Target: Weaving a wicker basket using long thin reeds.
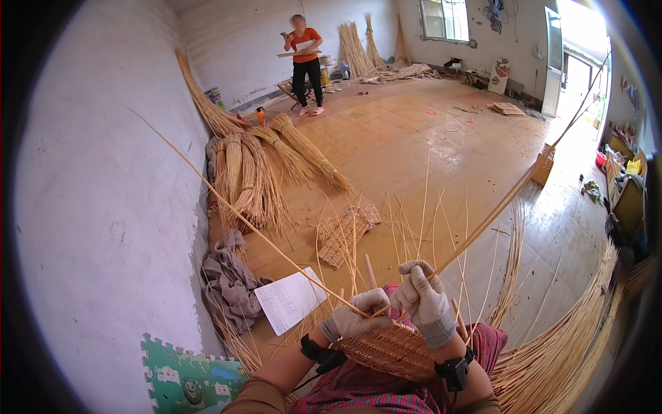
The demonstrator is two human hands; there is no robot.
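weaving workshop in bare room: reed bundles (262, 172) lean on wall (103, 172), loose reeds (558, 352) on wood floor (414, 138), half-made basket (389, 350) on lap, woven mat (345, 231), second person (305, 62) at far wall.

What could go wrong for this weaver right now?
The long cane in the left hand reaches the wall and may snag or snap. Upright canes point toward the face. The basket rests on the lap, so it may slip if the right hand loosens.
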